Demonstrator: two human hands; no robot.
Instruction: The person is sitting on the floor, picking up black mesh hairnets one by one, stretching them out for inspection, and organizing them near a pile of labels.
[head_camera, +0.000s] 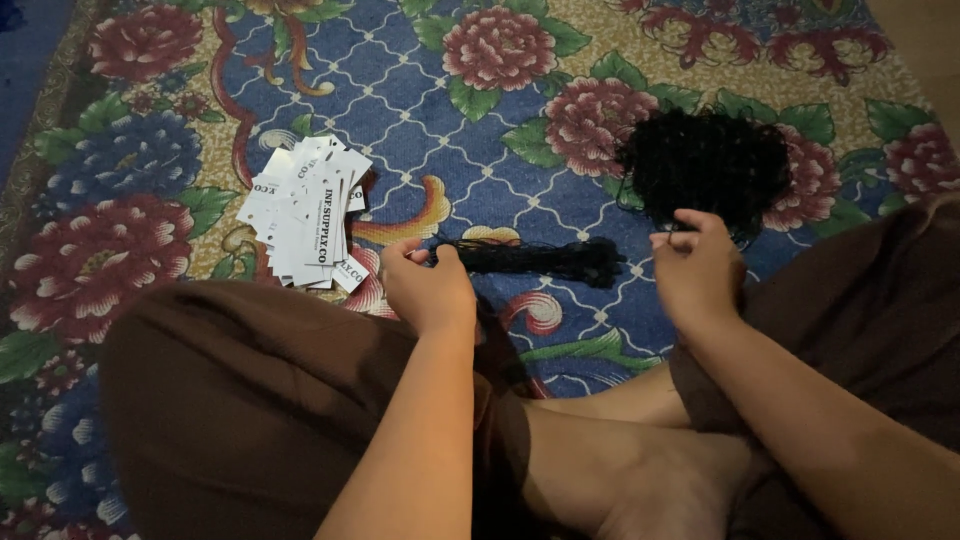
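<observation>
My left hand is closed around one end of a bundle of black strings that lies across the floral carpet. My right hand hovers beside a loose, tangled pile of black strings, its fingers curled and pinched together; whether a thin string runs between them cannot be made out. To the left of my left hand sits a fanned stack of white paper tags with black print.
I sit cross-legged in brown trousers, with a bare foot in front of me. The carpet has red and blue flowers on a blue and yellow ground.
</observation>
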